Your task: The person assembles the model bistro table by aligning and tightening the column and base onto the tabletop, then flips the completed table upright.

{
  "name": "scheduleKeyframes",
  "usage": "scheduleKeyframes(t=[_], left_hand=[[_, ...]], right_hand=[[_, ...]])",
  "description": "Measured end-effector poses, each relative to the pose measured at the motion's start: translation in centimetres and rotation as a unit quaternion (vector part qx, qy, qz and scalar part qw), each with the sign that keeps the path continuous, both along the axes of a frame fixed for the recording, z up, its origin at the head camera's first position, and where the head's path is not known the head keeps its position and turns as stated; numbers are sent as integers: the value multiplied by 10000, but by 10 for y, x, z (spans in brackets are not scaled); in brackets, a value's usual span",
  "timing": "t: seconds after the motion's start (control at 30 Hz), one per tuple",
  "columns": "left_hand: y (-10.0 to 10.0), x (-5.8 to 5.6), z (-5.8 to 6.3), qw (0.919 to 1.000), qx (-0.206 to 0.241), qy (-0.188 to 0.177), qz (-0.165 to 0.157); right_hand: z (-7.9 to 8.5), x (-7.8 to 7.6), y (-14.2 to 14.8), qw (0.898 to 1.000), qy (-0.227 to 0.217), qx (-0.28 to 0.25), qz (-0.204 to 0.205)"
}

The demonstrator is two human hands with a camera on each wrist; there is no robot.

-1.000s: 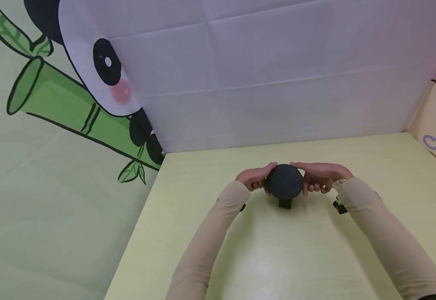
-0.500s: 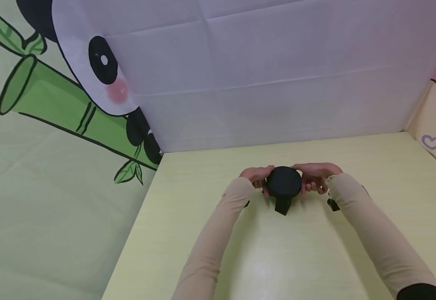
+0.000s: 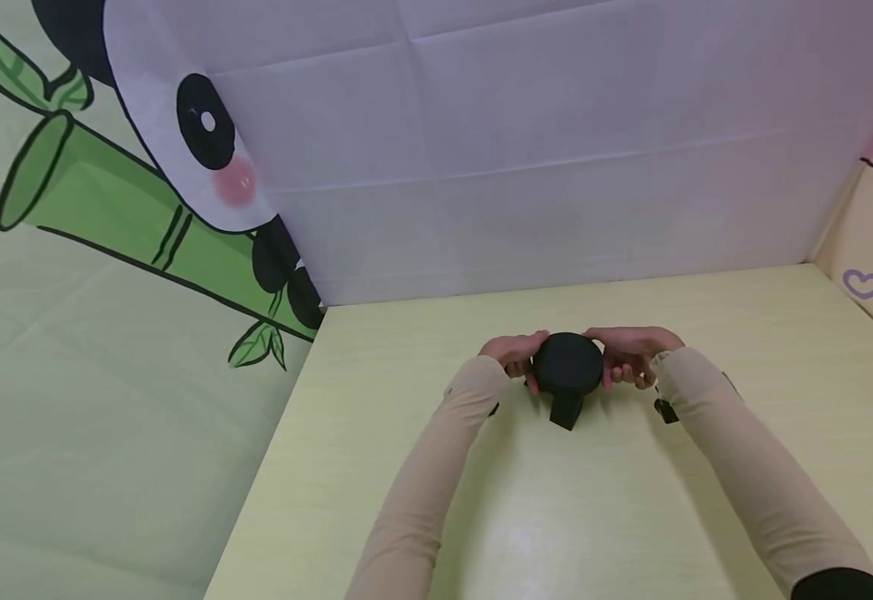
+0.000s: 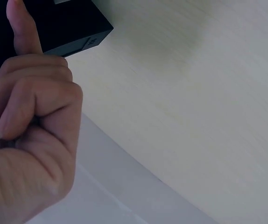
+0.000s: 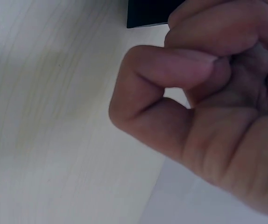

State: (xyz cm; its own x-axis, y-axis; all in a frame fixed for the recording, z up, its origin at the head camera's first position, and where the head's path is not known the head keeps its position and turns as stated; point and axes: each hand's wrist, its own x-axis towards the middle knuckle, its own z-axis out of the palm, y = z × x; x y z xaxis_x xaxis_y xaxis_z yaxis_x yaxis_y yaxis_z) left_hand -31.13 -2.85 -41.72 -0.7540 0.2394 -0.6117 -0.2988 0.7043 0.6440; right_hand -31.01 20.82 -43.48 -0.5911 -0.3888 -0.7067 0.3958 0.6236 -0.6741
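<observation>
A black round-faced object with a block-like foot [image 3: 569, 364] stands on the pale table, its disc leaning back and its foot toward me. My left hand [image 3: 513, 353] grips its left edge, thumb at the upper rim and index finger lower down. On the opposite edge my right hand [image 3: 633, 354] holds it the same way. In the left wrist view, the left hand [image 4: 36, 112] has an extended finger against the black body [image 4: 80, 28], which bears small lettering; the other fingers are curled. The right wrist view shows the right hand's curled fingers [image 5: 148, 88] near a dark corner [image 5: 148, 13] of the object.
The pale wood-look table [image 3: 541, 517] reaches back to a white cloth wall [image 3: 526, 167]. A green cloth with a bamboo and panda print [image 3: 136, 200] hangs at the left. A beige panel with a purple heart [image 3: 864, 283] borders the right.
The disc has tilted back and more of the foot now shows toward me. Both forearms have shifted slightly inward. Over the last half second hardly anything has moved.
</observation>
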Motion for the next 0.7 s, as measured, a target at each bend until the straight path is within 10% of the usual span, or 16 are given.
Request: scheduleKeyframes(t=[0.33,0.7], left_hand=[[0,-14,-5,9991,-51,-397,-149],[-23,-3,-16,9989,72,431,-174]], right_hand=[[-2,0,0,9999,-30,-60,-157],[-12,15,14,9935,522,-938,-381]])
